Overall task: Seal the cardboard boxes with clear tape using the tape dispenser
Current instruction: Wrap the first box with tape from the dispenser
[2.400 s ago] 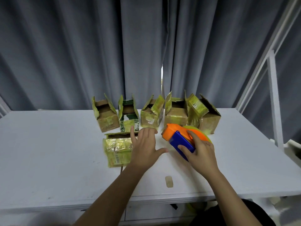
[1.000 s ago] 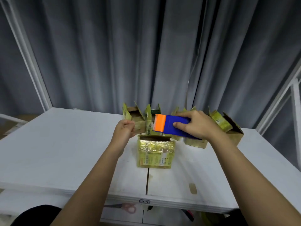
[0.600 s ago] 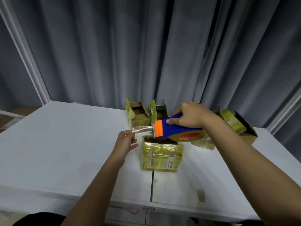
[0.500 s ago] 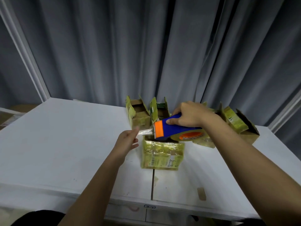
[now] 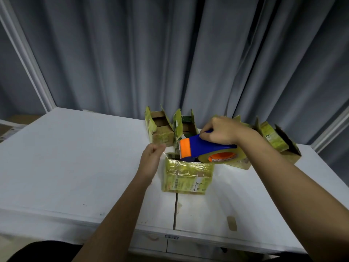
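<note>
A closed cardboard box wrapped in yellow-green tape stands in the middle of the white table. My right hand grips the blue and orange tape dispenser just above the box's far edge, its toothed orange nose pointing left. My left hand is at the box's far left corner, fingertips pinching the end of the clear tape drawn from the dispenser's nose. The tape strip is short and hard to see.
Several open cardboard boxes, such as one at the back left and one at the far right, stand in a row behind. Grey curtains hang behind the table. A scrap of tape lies near the front edge.
My left hand has moved right and down with the tape end toward the box's corner, shortening the visible strip. The dispenser has dropped closer to the box top.
</note>
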A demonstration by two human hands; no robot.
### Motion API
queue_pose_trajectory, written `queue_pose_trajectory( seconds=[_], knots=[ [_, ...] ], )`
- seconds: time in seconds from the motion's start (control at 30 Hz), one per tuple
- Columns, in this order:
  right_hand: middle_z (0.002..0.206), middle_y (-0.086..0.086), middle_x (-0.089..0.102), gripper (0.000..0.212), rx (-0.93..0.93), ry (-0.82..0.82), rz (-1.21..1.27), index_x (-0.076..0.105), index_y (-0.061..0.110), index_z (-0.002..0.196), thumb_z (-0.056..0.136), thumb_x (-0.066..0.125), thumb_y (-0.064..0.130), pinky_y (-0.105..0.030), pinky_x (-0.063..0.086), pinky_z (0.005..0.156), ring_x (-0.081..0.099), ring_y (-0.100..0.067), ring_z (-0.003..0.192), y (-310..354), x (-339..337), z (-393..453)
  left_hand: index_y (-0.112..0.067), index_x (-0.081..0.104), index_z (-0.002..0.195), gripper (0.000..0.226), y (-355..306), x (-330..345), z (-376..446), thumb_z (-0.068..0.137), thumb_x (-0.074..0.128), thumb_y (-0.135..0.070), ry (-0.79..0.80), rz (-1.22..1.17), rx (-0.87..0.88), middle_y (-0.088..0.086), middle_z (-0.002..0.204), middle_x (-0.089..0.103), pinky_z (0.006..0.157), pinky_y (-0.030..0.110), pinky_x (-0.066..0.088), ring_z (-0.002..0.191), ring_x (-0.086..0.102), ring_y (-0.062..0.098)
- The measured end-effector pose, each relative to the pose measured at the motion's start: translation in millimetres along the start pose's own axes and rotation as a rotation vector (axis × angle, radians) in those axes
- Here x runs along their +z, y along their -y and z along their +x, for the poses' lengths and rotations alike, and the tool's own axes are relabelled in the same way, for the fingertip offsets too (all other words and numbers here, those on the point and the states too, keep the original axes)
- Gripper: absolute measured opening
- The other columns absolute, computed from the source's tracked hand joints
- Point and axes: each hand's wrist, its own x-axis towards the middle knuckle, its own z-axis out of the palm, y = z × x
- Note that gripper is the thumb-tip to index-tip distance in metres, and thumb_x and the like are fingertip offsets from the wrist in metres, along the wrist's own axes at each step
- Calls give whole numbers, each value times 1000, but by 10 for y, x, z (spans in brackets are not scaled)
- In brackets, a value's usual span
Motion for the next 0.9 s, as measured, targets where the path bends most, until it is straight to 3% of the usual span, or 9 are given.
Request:
queue_pose_trajectory(
  seconds=[0.13,0.2,0.3,0.4,0.5,0.6,0.8,0.9],
  knots=[
    [94,14,62,25,-11,3,-20,71,34,101,92,48,40,-27,40,64,56,-11,88,11,-48,23,-13,34,99,43,118,-23,-12,81,73,-13,213,48,59,-9,102,60,68,12,48,108,53,11],
    [91,15,60,23,-10,13,-31,69,35,99,93,47,39,-26,38,61,55,-10,85,29,-92,22,-15,29,103,58,211,-88,14,74,79,-12,277,191,108,-9,109,63,76,11,46,114,51,11],
    [86,16,59,22,-11,17,-65,69,35,94,94,47,39,-25,32,55,53,-9,79,85,-128,18,-17,27,105,63,316,-131,65,72,81,-14,264,333,145,-5,110,66,90,23,39,111,54,13],
    [78,14,60,23,-15,53,-112,69,31,88,93,48,38,-26,35,55,55,-13,75,178,-98,25,-17,28,107,65,329,-89,79,72,82,-13,235,319,140,-4,101,68,88,26,40,105,58,13],
    [92,6,68,28,5,75,-140,72,26,99,92,48,39,-30,47,64,59,-15,80,244,-59,56,-17,27,108,65,330,-59,100,72,80,-8,231,271,122,-4,94,64,78,20,41,99,58,12],
    [102,5,68,30,19,102,-204,72,26,106,90,49,39,-31,48,67,60,-18,85,285,53,99,-16,27,111,66,354,-20,108,72,78,-3,228,251,107,-2,96,62,75,19,42,98,58,12],
    [101,0,70,35,79,112,-264,70,23,110,86,48,35,-26,41,60,63,-21,88,268,283,200,-16,28,108,55,394,3,94,79,72,0,224,197,79,2,97,63,81,20,45,100,58,15],
    [122,4,63,38,60,78,-214,60,31,126,90,52,41,-30,47,73,58,-21,104,219,225,175,-17,27,107,53,383,5,109,79,69,2,210,232,93,2,95,63,88,31,47,99,59,18]
  ],
)
